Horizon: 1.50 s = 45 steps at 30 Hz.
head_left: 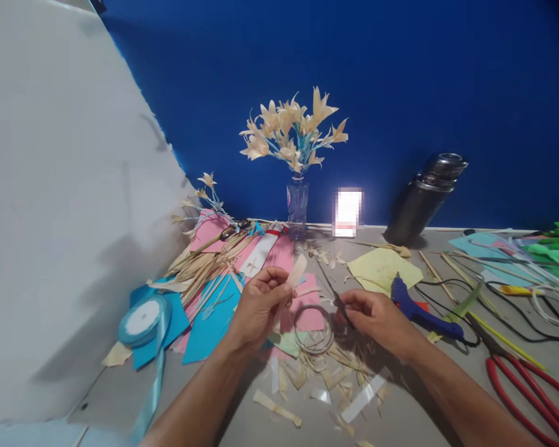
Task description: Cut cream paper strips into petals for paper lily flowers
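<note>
My left hand (265, 304) pinches a pale strip of dried husk (297, 273) between thumb and fingers, its upper end sticking up. Across from it, my right hand (368, 313) is closed around a pair of slim dark scissors (337, 299). Their narrow tip points up and to the left, apart from the strip; the handles are mostly hidden by my fingers. Between the hands lies a coil of thin wire (313, 329) on pink paper. Husk scraps (335, 375) are scattered on the table below it.
A bottle (297, 208) of husk flowers (293, 130) stands at the back, by a dark flask (422, 202). On the right lie a blue glue gun (422, 310), cables and large red-handled scissors (526, 379). A ribbon roll (142, 320) and dried husks (209, 261) are on the left.
</note>
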Available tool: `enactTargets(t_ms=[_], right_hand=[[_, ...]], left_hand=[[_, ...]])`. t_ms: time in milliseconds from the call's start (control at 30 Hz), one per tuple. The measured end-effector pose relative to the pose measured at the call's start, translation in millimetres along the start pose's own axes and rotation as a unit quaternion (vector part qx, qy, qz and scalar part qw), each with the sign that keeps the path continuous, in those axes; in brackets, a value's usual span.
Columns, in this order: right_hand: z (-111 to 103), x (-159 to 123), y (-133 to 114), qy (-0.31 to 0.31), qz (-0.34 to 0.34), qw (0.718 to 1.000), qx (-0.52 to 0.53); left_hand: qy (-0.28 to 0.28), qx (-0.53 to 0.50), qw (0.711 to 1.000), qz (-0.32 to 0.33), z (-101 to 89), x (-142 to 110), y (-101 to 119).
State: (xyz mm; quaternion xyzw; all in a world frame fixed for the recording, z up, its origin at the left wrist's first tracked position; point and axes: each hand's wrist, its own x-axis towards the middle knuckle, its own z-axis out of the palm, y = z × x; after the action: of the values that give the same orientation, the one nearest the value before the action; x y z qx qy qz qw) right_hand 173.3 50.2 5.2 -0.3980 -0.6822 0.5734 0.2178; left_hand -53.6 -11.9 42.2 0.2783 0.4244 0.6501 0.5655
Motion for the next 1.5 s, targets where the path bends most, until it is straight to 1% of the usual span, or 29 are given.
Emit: enactTargets(t_ms=[67, 133, 267, 433, 600, 800, 933, 1067, 1167, 1367, 1433, 1500], right_hand=[[2, -1, -1, -0.021, -0.009, 0.998, 0.050], [5, -2, -2, -0.030, -0.009, 0.999, 0.036], [13, -5, -11, -0.025, -0.005, 0.999, -0.027], [17, -9, -20, -0.040, 0.011, 0.999, -0.007], [19, -9, -15, -0.036, 0.013, 0.999, 0.020], [20, -10, -12, -0.031, 0.019, 0.999, 0.008], [21, -12, -14, -0.009, -0.021, 0.998, -0.060], [22, -13, -13, -0.008, -0.044, 0.988, -0.149], [24, -13, -11, -0.012, -0.060, 0.977, -0.203], [24, -13, -12, -0.027, -0.061, 0.966, -0.251], [23, -12, -12, -0.035, -0.059, 0.960, -0.273], [22, -11, -10, -0.025, -0.052, 0.953, -0.298]], left_hand=[[0.002, 0.008, 1.000, 0.012, -0.4, 0, 0], [-0.003, 0.026, 0.999, 0.025, -0.2, 0, -1], [-0.013, 0.074, 0.997, 0.037, 2.5, -3, -3], [-0.008, 0.114, 0.993, 0.027, 4.5, -4, -5], [-0.009, 0.119, 0.992, 0.028, 2.4, -2, -7], [-0.011, 0.138, 0.990, 0.031, 1.7, -2, -8], [0.001, 0.133, 0.991, 0.024, -1.6, 1, -5], [-0.035, 0.158, 0.987, 0.019, -7.4, 2, -2], [-0.043, 0.204, 0.977, 0.032, -8.6, 1, -2], [-0.031, 0.236, 0.971, -0.009, -2.9, -2, -5], [-0.025, 0.229, 0.973, -0.001, -2.1, -1, -6], [0.002, 0.210, 0.978, 0.022, -3.0, 0, -6]])
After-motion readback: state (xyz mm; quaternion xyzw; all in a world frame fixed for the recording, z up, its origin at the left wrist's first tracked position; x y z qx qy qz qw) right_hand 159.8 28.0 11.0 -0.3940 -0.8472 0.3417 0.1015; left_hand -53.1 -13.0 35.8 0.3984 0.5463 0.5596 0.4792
